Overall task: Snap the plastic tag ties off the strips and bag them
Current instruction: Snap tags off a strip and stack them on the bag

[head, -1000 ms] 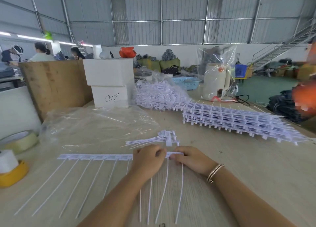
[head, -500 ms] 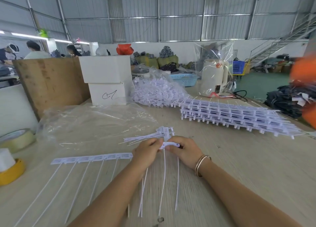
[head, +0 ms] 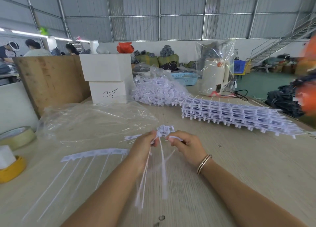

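Two hands lifted off the pale wooden tabletop (head: 239, 158) now. Left hand (head: 145, 146) gripping several snapped-off thin white plastic tag ties (head: 162, 167); right hand (head: 186, 145) pinching a short white strip piece (head: 174, 138), just split apart. Fewer ties left on the long white strip (head: 95, 154).

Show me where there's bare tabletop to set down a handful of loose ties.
Bare tabletop lies right of the right hand, nearer than the stack of strips. Crowded: the empty bag and the partial strip fill the left.
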### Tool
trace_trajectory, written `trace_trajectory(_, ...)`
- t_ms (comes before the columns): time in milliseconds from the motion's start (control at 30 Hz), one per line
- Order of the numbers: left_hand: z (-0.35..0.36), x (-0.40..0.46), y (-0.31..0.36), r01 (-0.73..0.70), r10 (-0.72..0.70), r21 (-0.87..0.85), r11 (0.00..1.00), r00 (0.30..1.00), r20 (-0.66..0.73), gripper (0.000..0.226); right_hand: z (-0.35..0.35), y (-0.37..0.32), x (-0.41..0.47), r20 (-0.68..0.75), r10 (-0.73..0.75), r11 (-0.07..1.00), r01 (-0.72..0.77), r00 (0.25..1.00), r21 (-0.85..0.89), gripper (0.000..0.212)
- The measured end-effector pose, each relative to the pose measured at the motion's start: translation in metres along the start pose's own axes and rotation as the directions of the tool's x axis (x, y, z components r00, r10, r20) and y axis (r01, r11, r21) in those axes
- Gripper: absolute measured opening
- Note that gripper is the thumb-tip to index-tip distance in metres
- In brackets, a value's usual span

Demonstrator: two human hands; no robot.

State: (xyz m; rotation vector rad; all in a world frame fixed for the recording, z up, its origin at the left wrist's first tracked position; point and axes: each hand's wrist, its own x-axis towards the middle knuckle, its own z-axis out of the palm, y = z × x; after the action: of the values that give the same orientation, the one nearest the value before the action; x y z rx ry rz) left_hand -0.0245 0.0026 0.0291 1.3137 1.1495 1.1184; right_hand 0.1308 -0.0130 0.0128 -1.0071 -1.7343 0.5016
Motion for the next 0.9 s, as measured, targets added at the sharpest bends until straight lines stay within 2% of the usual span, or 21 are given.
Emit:
trace_trajectory(67,-0.004,0.002,0.002,-0.048,0.051,0.057,0.997,0.997,-0.049,0.029,0.001,0.001,0.0,0.025,0.026,0.999,-0.026,0.999,0.018,0.015)
trace_trajectory(133,-0.005,0.0,0.001,-0.104,0.116,0.134,0.985,0.989,-0.088,0.033,-0.001,0.003,0.002,0.014,0.078,0.997,-0.078,0.997,0.007,0.024)
trace_trajectory(200,-0.005,-0.001,-0.002,-0.161,0.182,0.185,0.969,0.978,-0.099,0.036,-0.006,0.006,0.003,-0.047,0.144,0.99,-0.143,0.989,0.022,0.034)
trace_trajectory(300,-0.007,-0.001,-0.008,-0.229,0.269,0.318,0.92,0.959,-0.088,0.034,-0.019,0.011,0.003,-0.136,0.262,0.957,-0.239,0.955,0.163,0.034)
trace_trajectory(367,-0.008,0.0,-0.011,-0.264,0.313,0.365,0.893,0.946,-0.082,0.032,-0.027,0.016,0.003,-0.093,0.362,0.894,-0.317,0.927,0.317,0.025)
trace_trajectory(433,-0.009,0.0,-0.012,-0.3,0.345,0.333,0.894,0.935,-0.086,0.028,-0.03,0.02,0.005,-0.019,0.424,0.791,-0.359,0.906,0.496,0.017)
trace_trajectory(500,-0.009,0.001,-0.011,-0.309,0.353,0.307,0.9,0.93,-0.099,0.028,-0.033,0.023,0.008,0.025,0.465,0.653,-0.362,0.885,0.665,0.016)
trace_trajectory(567,-0.009,0.003,-0.012,-0.294,0.35,0.363,0.884,0.932,-0.097,0.031,-0.035,0.024,0.009,0.03,0.473,0.581,-0.337,0.881,0.741,0.005)
trace_trajectory(733,-0.009,0.004,-0.015,-0.283,0.354,0.428,0.858,0.931,-0.094,0.027,-0.038,0.027,0.009,-0.174,0.548,0.698,-0.332,0.818,0.634,0.018)
trace_trajectory(800,-0.01,0.003,-0.014,-0.292,0.359,0.425,0.857,0.929,-0.085,0.025,-0.039,0.026,0.008,-0.222,0.534,0.747,-0.331,0.816,0.577,0.019)
trace_trajectory(833,-0.01,0.003,-0.014,-0.296,0.36,0.426,0.855,0.93,-0.077,0.026,-0.039,0.025,0.007,-0.227,0.511,0.799,-0.361,0.829,0.48,0.018)
trace_trajectory(900,-0.008,0.002,-0.014,-0.309,0.365,0.448,0.839,0.93,-0.043,0.027,-0.035,0.023,0.008,-0.182,0.447,0.894,-0.428,0.876,0.137,0.018)
